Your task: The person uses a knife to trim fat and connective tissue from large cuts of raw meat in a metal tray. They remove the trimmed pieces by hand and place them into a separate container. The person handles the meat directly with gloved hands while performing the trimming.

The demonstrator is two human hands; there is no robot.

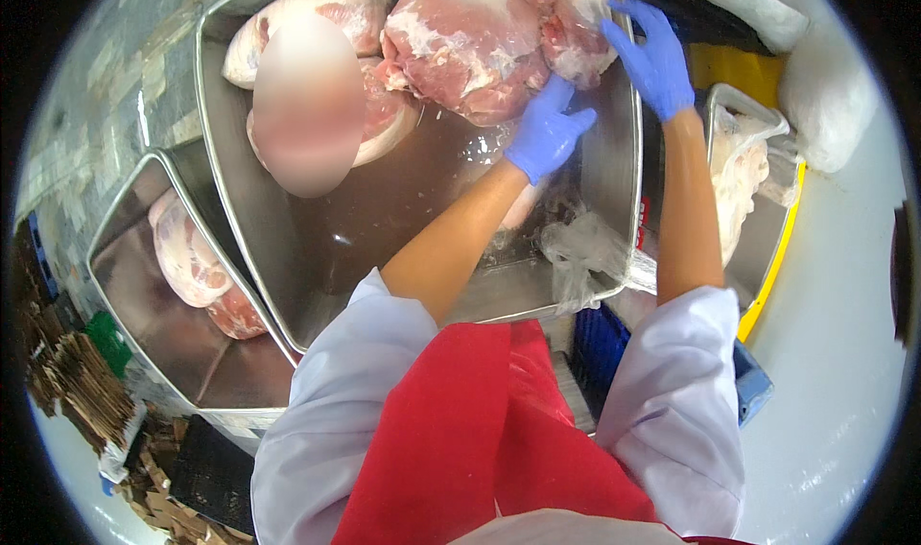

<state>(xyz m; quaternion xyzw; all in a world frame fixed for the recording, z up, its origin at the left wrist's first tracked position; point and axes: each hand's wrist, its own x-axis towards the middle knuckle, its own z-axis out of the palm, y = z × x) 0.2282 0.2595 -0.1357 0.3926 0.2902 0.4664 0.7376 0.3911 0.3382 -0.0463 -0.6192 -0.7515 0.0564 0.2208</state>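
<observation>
A large raw piece of meat (pixel 465 46), pink with white fat, lies at the far side of a deep metal tub (pixel 633 161). My left hand (pixel 552 137), in a blue glove, reaches to its lower right edge. The thumb sticks out to the side, and the meat partly hides the fingertips. At the tub's right rim my right hand (pixel 655 60), also gloved in blue, is open with fingers spread beside the meat's right end. More raw meat (pixel 350 12) sits at the tub's far left, partly covered by a blurred patch. Reddish liquid wets the tub's bottom.
Crumpled clear plastic (pixel 580 248) hangs over the tub's near right corner. A second metal tub (pixel 134 296) with meat (pixel 192 257) stands at left. To the right, another metal container (pixel 758 224) holds pale pieces in plastic. Flattened cardboard (pixel 91 382) lies at lower left.
</observation>
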